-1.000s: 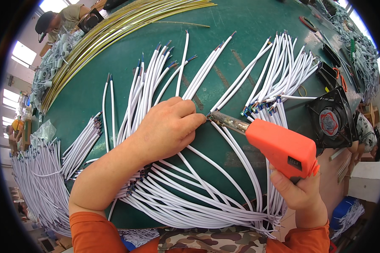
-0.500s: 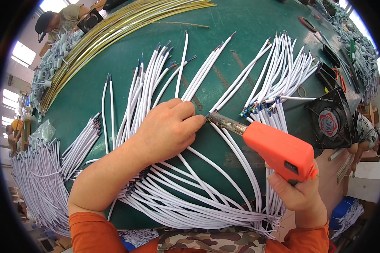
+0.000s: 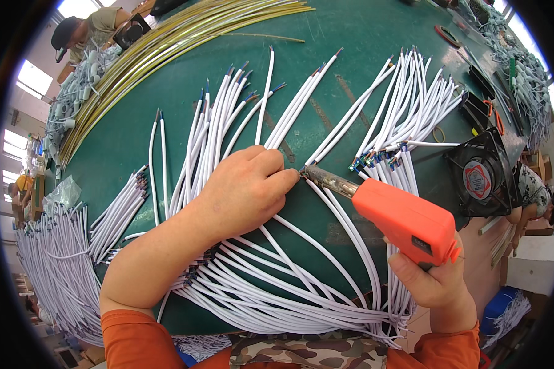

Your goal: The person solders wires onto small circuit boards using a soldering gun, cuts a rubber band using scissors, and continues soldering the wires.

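"One view, from your head: what has just changed?"

"Only a little: your right hand [image 3: 434, 281], closed around the red gun [image 3: 403, 216], has shifted slightly left. The gun's metal barrel [image 3: 333, 181] still reaches the wire ends [image 3: 303, 172], just beside your left fingertips."

"And your left hand [image 3: 246, 187]?"

"It has stayed there, fingers bent together. It appears to pinch the wire ends, but your thumb is hidden. White cables [image 3: 289, 310] lie over the green table [image 3: 369, 37]."

"Meaning for your work?"

"I judge you changed the gun's angle, at the same spot."
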Demonstrator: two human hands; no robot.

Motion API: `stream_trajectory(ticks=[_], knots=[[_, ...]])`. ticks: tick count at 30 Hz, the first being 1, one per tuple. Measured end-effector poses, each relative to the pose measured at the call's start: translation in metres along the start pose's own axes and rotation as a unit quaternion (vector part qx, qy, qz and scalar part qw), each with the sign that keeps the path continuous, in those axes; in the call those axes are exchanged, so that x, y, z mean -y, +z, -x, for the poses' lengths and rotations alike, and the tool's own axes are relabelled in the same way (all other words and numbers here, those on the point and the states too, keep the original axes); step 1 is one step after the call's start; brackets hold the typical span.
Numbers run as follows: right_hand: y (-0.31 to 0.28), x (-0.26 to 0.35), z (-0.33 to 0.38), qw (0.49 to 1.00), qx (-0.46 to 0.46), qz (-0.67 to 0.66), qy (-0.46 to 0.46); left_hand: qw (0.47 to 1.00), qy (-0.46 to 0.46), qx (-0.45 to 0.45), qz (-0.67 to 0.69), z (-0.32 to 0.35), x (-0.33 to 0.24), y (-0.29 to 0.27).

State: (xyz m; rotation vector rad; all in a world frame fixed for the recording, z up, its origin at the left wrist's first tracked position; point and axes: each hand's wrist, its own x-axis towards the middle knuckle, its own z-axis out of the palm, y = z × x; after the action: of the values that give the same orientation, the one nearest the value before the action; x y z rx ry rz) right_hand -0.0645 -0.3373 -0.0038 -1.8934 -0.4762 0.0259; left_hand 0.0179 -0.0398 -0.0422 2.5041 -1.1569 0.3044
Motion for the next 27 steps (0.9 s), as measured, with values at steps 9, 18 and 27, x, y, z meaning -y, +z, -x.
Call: stream_trajectory(ticks=[9, 18, 27], knots=[[-0.017, -0.003, 0.022, 0.999, -0.031, 0.03, 0.008, 1.0, 0.005, -0.014, 0.001, -0.001, -0.001, 0.0], [-0.017, 0.0, 0.023, 0.998, -0.047, 0.031, 0.017, 1.0, -0.001, -0.008, 0.0, -0.001, 0.001, -0.001], [-0.024, -0.009, 0.049, 0.986, -0.141, -0.064, 0.064, 0.998, -0.045, -0.03, -0.028, 0.018, -0.006, -0.048]])
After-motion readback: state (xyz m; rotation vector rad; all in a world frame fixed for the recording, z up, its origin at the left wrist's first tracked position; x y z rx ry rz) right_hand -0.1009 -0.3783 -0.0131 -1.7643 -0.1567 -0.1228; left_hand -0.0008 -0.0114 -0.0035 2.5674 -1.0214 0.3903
